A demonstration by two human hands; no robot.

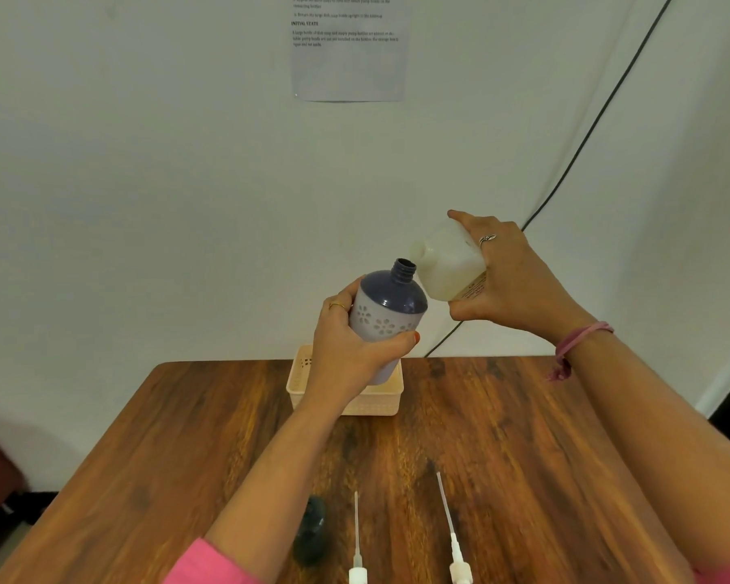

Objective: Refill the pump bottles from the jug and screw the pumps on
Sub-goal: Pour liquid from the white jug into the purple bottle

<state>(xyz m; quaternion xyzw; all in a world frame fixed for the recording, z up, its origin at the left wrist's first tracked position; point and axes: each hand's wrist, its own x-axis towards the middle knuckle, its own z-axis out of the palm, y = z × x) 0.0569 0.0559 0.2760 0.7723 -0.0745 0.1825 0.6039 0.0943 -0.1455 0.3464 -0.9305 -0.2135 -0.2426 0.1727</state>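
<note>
- The blue pump bottle [386, 316] is being held in the air above the far middle of the counter [523, 448], its long axis leaning so the open threaded neck is pointing up and to the right.
- The translucent white jug [447, 267] is lying nearly on its side, mouth pointing left and just beside the bottle's neck.
- A reddish label at the jug's base is too small to read; the wall sheet [348, 48] is showing the heading "INITIAL STATE".
- The left hand [350, 351] is wrapping curled fingers and thumb round the bottle's pale flowered lower part.
- The right hand [511, 280] is gripping the jug's base.
- Two white pumps [358, 554] [456, 550] are lying on the near counter, tubes pointing away, beside a dark bottle [310, 533].
- A pale basket [302, 377] is sitting behind the left hand.
</note>
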